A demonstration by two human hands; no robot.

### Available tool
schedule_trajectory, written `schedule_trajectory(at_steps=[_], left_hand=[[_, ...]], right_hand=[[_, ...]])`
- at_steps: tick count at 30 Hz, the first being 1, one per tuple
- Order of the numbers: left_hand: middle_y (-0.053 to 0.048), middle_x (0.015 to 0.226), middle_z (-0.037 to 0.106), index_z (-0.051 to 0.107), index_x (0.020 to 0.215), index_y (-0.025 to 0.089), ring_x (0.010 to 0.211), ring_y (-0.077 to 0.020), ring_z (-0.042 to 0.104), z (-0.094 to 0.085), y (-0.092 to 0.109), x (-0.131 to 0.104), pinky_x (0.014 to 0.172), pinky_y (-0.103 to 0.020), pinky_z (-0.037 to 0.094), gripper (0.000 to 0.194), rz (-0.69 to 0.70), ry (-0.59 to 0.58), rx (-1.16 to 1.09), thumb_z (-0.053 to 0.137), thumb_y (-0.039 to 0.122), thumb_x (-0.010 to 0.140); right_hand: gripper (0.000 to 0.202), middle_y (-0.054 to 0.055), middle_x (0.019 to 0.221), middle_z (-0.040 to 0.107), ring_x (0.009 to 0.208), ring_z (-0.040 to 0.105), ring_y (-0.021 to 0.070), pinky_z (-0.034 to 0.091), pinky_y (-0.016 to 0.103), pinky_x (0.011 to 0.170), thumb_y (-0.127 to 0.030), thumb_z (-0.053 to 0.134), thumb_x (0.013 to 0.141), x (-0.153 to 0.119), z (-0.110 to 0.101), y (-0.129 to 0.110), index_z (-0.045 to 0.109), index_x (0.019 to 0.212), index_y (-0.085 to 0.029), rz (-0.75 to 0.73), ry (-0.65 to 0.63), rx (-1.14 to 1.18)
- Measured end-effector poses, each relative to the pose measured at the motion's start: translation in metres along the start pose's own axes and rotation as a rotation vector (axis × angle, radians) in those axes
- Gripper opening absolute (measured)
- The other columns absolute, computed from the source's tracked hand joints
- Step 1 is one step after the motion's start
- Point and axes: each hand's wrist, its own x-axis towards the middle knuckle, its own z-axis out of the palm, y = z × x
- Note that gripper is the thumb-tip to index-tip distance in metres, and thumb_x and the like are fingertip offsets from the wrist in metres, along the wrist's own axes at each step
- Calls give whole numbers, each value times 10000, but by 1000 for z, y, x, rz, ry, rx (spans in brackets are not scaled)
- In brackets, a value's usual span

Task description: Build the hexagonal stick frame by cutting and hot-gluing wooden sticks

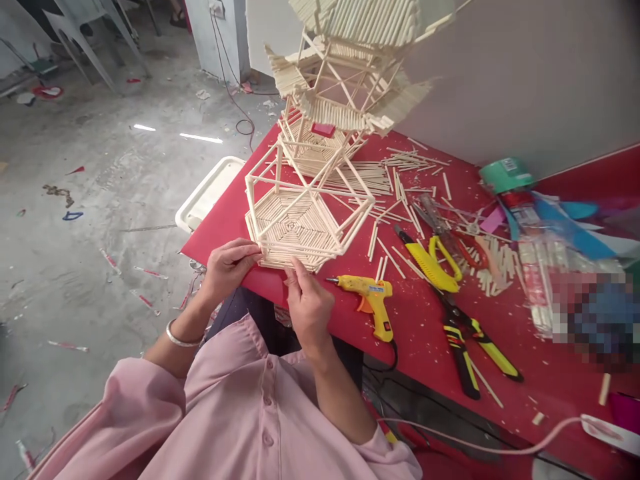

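A hexagonal frame of pale sticks (pixel 295 227) with a stick-covered base stands at the near edge of the red table. My left hand (pixel 233 263) pinches its near left corner, fingers pressed together. At the front edge of the base, my right hand (pixel 309 300) has its thumb and index finger close together, touching the rim; whether a stick is between them is too small to tell. Behind the frame rises a tiered stick tower (pixel 345 80) with slatted roofs. A yellow glue gun (pixel 373 297) lies just right of my right hand, nozzle toward it.
Loose sticks (pixel 410 160) are scattered over the red table (pixel 505 360). To the right lie a yellow cutter (pixel 433 267), black-and-yellow shears (pixel 463 340), pliers, a green-capped bottle (pixel 507 177) and packaging. A cable hangs below the table edge. A white stool (pixel 210 193) stands left.
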Motion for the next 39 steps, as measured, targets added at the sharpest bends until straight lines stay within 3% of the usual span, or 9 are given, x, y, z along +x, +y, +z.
schedule_trajectory(at_steps=[8,16,25,39], left_hand=[[-65,744,739,785,733,223,713,-186,702,1,6,0,666,-253,555,152,-34,-77,17,699,301,832],[-59,799,777,765,753,173,666,-152,721,1,-3,3,605,-198,564,193,227,-99,35,656,247,893],[-55,870,794,797,844,200,732,-163,750,-1,-4,1,649,-204,594,162,252,-109,102,644,186,895],[-59,862,792,788,840,193,727,-163,748,-1,-5,1,654,-214,601,158,243,-109,120,647,226,903]], right_hand=[[336,36,759,748,615,684,126,549,223,662,-363,477,1011,5,2,4,700,1204,-201,120,-88,148],[290,16,712,728,522,636,113,548,224,611,-371,514,994,10,2,1,736,1096,-214,159,-83,282],[270,11,721,730,564,649,117,531,215,587,-360,527,989,13,-1,-1,748,1061,-223,169,-100,303],[248,4,723,733,578,659,118,539,226,633,-301,528,989,14,0,-2,752,1068,-231,143,-93,285]])
